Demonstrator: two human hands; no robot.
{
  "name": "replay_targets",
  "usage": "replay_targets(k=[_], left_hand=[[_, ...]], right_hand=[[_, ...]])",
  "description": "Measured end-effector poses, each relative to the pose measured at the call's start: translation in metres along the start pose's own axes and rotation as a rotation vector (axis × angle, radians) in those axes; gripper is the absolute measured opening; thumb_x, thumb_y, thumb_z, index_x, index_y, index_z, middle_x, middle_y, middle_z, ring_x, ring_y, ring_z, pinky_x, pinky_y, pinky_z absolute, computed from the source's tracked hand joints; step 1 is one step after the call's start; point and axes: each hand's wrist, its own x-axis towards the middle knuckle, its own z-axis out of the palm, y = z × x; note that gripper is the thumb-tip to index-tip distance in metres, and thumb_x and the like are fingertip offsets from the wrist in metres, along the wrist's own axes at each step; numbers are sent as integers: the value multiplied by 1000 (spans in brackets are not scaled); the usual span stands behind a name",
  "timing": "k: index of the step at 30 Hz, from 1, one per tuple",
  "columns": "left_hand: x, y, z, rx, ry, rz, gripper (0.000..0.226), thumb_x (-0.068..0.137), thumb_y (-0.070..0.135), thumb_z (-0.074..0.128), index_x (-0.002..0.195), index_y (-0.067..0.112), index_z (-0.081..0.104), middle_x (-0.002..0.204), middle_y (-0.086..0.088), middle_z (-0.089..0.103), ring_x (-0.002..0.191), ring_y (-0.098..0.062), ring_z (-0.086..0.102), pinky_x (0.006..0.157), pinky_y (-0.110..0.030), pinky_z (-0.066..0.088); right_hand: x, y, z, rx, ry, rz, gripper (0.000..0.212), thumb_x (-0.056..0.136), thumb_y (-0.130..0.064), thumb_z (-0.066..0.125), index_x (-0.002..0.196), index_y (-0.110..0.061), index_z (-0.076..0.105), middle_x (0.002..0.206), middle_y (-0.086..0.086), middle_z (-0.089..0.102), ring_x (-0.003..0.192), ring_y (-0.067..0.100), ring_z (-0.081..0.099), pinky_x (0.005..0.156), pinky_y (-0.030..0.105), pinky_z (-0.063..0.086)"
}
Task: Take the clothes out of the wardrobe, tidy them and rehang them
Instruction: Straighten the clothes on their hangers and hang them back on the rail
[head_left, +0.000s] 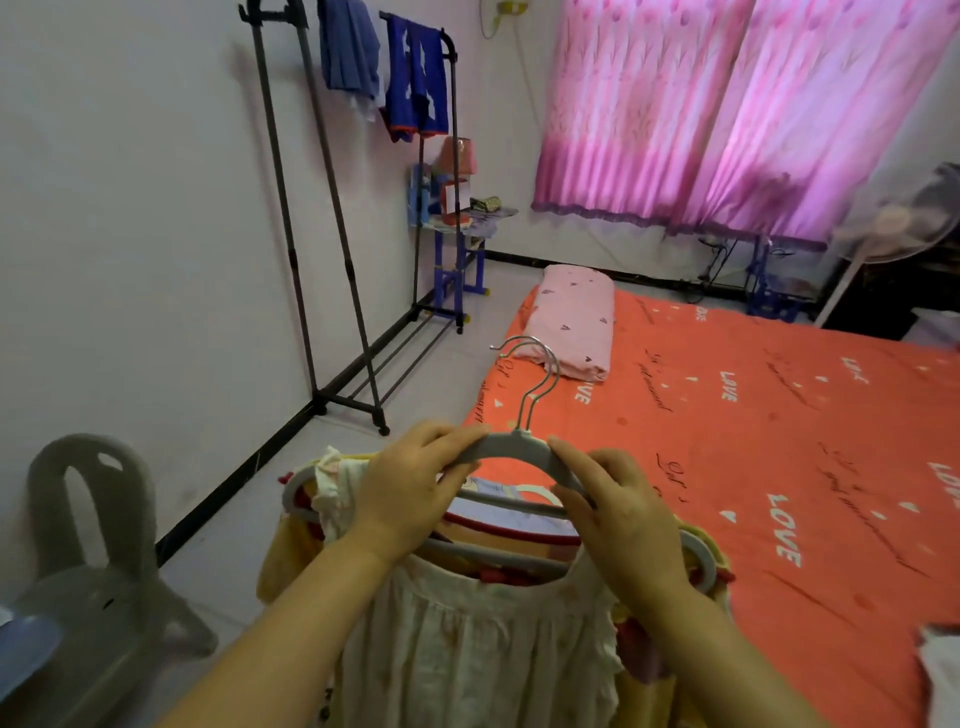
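- Cream dress (483, 639), 6 o'clock, nearest to camera. Gathered neckline, hangs on a grey hanger, front faces the camera.
- Yellow garment (280, 551) with red trim sits behind the dress and shows at 7 o'clock. More layers lie behind it; count unclear.
- Left hand (410, 499): fingers curled over the left shoulder of the topmost grey hanger (511, 449), gripping it.
- Right hand (623, 525): fingers curled round the right arm of the same hanger, gripping it. The hands are apart, with the hanger neck between them.
- Two metal hooks (535, 374) rise side by side from the bundle toward 12 o'clock. The whole bundle is held in the air over the near corner of the bed.
- Grey plastic chair (93, 545) stands on the floor at 8 o'clock. Something blue lies on its seat, cut off by the frame edge.
- Bed (753, 441), 3 o'clock: orange sheet printed "LOVE". Pink pillow (571, 322) at the far end, about 12 o'clock.
- Clothes rack (332, 234), 11 o'clock, stands along the wall. Two blue garments (415, 78) are draped over its top rails.
- Small blue tabletop (462, 228) beyond the rack carries a red-shaded lamp (457, 156) and clutter.
- Pink curtains (727, 114), 1 o'clock, on the far wall. Standing fan (893, 223), 2 o'clock.
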Motion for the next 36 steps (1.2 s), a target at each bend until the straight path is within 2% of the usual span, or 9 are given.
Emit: replay_targets(k=[2, 9, 13, 18, 20, 26, 31, 36], left_hand=[[14, -13, 13, -11, -21, 17, 37, 76, 5, 72, 112, 7, 67, 87, -11, 65, 70, -24, 61, 57, -34, 56], [61, -68, 65, -98, -119, 36, 36, 75, 3, 73, 111, 6, 67, 84, -11, 64, 68, -25, 60, 59, -33, 54], [84, -113, 102, -169, -186, -49, 37, 80, 9, 71, 117, 12, 65, 90, -10, 63, 75, -26, 59, 64, -41, 53], [103, -162, 159, -210, -247, -109, 39, 82, 16, 69, 121, 18, 63, 95, -7, 62, 82, -23, 58, 69, -39, 50], [108, -176, 185, -216, -278, -119, 40, 82, 15, 70, 121, 18, 63, 94, -7, 62, 82, -24, 57, 69, -39, 50], [113, -215, 279, -188, -366, -175, 41, 83, 16, 68, 124, 21, 61, 95, -6, 60, 85, -23, 56, 70, -32, 43], [104, -254, 359, -155, -460, -223, 43, 84, 16, 67, 126, 22, 59, 100, -7, 61, 88, -25, 57, 73, -39, 48], [77, -296, 436, -53, -560, -292, 42, 87, 20, 63, 129, 24, 56, 104, -7, 58, 95, -25, 55, 76, -38, 47]], right_hand=[[9, 12, 14, -23, 4, 16, 55, 68, -12, 83, 119, -15, 64, 83, 5, 59, 61, 19, 53, 46, 19, 29], [37, 51, 64, -45, -27, 141, 53, 71, -10, 80, 121, -17, 64, 84, 7, 58, 63, 24, 55, 47, 23, 33], [56, 68, 100, -71, -54, 204, 50, 73, -9, 79, 120, -15, 64, 82, 9, 57, 66, 27, 56, 47, 27, 39], [70, 98, 149, -69, -104, 283, 45, 77, -11, 73, 121, -15, 63, 82, 10, 56, 68, 27, 55, 49, 30, 41], [70, 117, 167, -62, -144, 327, 46, 78, -10, 74, 122, -15, 62, 84, 10, 56, 70, 27, 55, 49, 34, 43], [55, 188, 231, -28, -238, 441, 48, 80, -10, 72, 125, -18, 60, 86, 8, 55, 71, 21, 51, 55, 27, 37], [30, 250, 300, 23, -372, 570, 45, 92, -23, 58, 135, -27, 49, 101, 4, 50, 86, 20, 49, 65, 38, 47], [-5, 295, 374, 48, -456, 662, 44, 93, -23, 55, 137, -27, 47, 103, 7, 50, 93, 24, 50, 72, 39, 46]])
